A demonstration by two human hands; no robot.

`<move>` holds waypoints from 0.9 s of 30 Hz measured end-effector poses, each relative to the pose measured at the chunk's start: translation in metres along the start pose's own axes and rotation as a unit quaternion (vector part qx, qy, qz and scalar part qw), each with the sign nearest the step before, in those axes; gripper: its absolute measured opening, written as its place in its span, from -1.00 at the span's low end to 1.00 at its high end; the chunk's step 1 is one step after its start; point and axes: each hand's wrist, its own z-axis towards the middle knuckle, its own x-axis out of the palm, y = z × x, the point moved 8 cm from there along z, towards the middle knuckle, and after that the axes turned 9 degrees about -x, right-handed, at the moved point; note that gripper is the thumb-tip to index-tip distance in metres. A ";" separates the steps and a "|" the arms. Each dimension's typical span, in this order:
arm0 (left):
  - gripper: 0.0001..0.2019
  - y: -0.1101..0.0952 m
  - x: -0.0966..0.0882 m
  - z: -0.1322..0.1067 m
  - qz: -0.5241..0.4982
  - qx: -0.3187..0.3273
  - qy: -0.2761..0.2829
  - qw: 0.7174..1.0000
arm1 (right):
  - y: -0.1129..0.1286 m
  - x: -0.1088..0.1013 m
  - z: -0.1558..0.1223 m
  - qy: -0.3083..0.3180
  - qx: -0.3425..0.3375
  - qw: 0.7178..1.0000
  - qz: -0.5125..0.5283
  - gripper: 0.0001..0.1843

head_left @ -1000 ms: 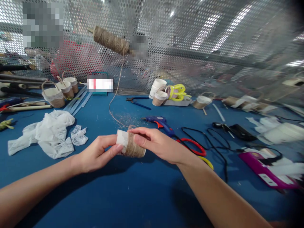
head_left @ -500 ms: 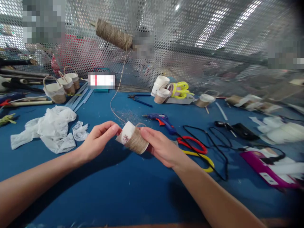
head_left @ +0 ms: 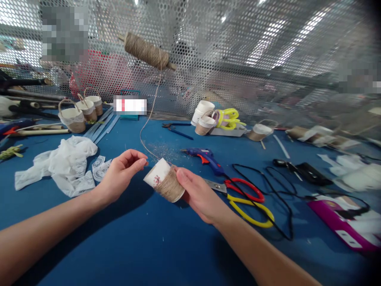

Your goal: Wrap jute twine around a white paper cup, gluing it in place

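Observation:
A small white paper cup point(head_left: 155, 174) with a printed reddish pattern lies tilted in my right hand point(head_left: 202, 194), its lower part wound with brown twine point(head_left: 170, 186). My right thumb presses the twine near the cup's base; the other fingers are mostly hidden behind it. My left hand point(head_left: 123, 171) is a little left of the cup's rim, apart from it, with fingers loosely curled and nothing visible between thumb and forefinger. From the cup, a loose strand point(head_left: 146, 123) climbs to a twine spool point(head_left: 145, 51) hanging at the perforated metal screen.
Right of my hands lie a blue glue gun point(head_left: 205, 157), scissors point(head_left: 250, 202) with red and yellow handles, and a black cord. White lace point(head_left: 59, 163) is heaped at left. Pliers point(head_left: 178, 129) and several twine-handled cups point(head_left: 74, 119) stand farther back. A purple power strip point(head_left: 339, 222) lies at right.
My left hand has drawn back from the cup's rim, leaving a gap. The cup has tilted slightly in my right hand. The whole view has shifted a little.

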 end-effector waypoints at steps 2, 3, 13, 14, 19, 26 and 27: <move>-0.85 0.000 0.005 -0.001 0.010 -0.017 0.024 1.000 | 0.009 -0.004 0.000 -0.013 -0.060 0.992 -0.107 -0.61; -0.80 0.000 0.009 -0.002 0.024 -0.025 0.040 0.999 | 0.012 -0.005 -0.001 -0.012 -0.084 0.984 -0.157 -0.61; -0.76 0.006 0.032 -0.018 0.060 -0.095 0.158 0.981 | 0.037 0.010 -0.012 0.023 -0.284 0.849 -0.446 -0.56; -0.77 0.007 0.033 -0.018 0.056 -0.104 0.164 0.979 | 0.038 0.011 -0.013 0.024 -0.289 0.842 -0.454 -0.56; -0.81 0.010 0.036 -0.021 0.035 -0.127 0.183 0.974 | 0.039 0.016 -0.016 0.034 -0.306 0.819 -0.485 -0.51; -0.80 0.012 0.043 -0.024 0.046 -0.141 0.226 0.963 | 0.037 0.019 -0.017 0.037 -0.314 0.806 -0.501 -0.46; -0.79 0.012 0.043 -0.024 0.050 -0.141 0.230 0.962 | 0.037 0.018 -0.016 0.037 -0.312 0.807 -0.500 -0.45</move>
